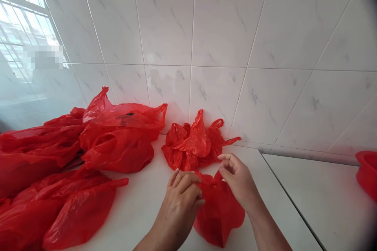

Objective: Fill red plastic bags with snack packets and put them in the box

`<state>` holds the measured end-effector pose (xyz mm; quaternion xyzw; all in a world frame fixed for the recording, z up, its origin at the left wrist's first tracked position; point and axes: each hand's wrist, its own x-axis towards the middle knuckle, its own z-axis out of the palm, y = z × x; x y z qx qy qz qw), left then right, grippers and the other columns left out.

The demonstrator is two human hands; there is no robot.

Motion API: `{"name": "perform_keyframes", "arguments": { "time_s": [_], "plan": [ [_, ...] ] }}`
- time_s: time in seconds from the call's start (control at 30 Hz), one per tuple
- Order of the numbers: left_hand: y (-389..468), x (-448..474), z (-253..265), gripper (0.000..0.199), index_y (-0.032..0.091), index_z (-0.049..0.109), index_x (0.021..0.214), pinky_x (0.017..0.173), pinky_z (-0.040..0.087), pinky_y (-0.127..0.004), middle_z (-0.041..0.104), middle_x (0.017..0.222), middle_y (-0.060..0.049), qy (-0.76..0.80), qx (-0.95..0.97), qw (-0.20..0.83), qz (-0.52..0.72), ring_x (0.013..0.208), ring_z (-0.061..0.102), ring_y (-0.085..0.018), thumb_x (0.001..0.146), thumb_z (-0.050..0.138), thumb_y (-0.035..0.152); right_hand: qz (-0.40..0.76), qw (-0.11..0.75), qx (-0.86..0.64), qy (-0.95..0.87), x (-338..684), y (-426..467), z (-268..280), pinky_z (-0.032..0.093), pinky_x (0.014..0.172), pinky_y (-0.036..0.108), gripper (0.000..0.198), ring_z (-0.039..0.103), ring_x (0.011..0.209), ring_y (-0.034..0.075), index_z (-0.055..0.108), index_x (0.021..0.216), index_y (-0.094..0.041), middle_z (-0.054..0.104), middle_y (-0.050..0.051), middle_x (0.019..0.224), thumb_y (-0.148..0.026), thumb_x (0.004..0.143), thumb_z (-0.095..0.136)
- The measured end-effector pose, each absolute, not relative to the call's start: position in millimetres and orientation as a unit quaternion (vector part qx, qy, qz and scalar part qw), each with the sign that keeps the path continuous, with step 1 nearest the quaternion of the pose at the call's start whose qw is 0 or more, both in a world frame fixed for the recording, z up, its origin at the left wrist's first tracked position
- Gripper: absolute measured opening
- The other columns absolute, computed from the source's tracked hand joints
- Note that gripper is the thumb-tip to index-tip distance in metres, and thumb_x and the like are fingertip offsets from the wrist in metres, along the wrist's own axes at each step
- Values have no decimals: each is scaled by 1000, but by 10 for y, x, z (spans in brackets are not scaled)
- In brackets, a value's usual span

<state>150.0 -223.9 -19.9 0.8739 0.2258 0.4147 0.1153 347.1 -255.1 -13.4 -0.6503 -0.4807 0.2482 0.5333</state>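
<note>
A small red bag point(219, 213), more matte than the others around it, hangs just above the white tabletop between my two hands. The curled fingers of my left hand point(184, 196) close on its upper left edge; the exact grip is partly hidden behind the knuckles. At its upper right corner, my right hand point(237, 176) pinches the edge between thumb and forefinger. Directly beyond my hands, a crumpled red plastic bag point(196, 145) with its handles sticking up sits against the wall.
Several filled red plastic bags point(118, 149) crowd the left side of the white tabletop point(141, 204). A tiled wall point(218, 27) rises behind. On the right, a seam point(291, 198) divides the surface, and a red basin-like object point(368, 174) stands at the far edge.
</note>
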Motion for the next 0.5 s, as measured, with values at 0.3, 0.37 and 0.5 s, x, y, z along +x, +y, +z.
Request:
{"name": "perform_keyframes", "arguments": {
  "time_s": [0.3, 0.37, 0.5],
  "plan": [
    [-2394, 1051, -549, 22, 17, 53, 63, 102, 38, -46, 66, 81, 1, 306, 912, 230, 148, 81, 62, -15, 67, 66, 1, 142, 455, -764, -434, 4030, -2232, -865, 39, 54, 26, 20, 50, 56, 15, 57, 88, -24, 58, -3, 69, -33, 77, 44],
    [-2400, 1053, -566, 17, 19, 58, 73, 92, 47, -34, 66, 95, -2, 281, 895, 296, 181, 87, 62, -17, 70, 72, 10, 146, 454, -766, -431, 4133, -2210, -980, 42, 60, 27, 27, 55, 63, 17, 58, 88, -23, 61, -1, 74, -44, 79, 43],
    [-2370, 1229, -556, 42, 20, 59, 104, 89, 50, -34, 55, 125, -14, 238, 873, 318, 281, 110, 57, -26, 71, 75, 40, 138, 437, -791, -404, 4310, -2230, -1146, 43, 66, 32, 39, 58, 68, 22, 58, 83, -23, 63, 2, 72, -57, 78, 40]
  ]
}}
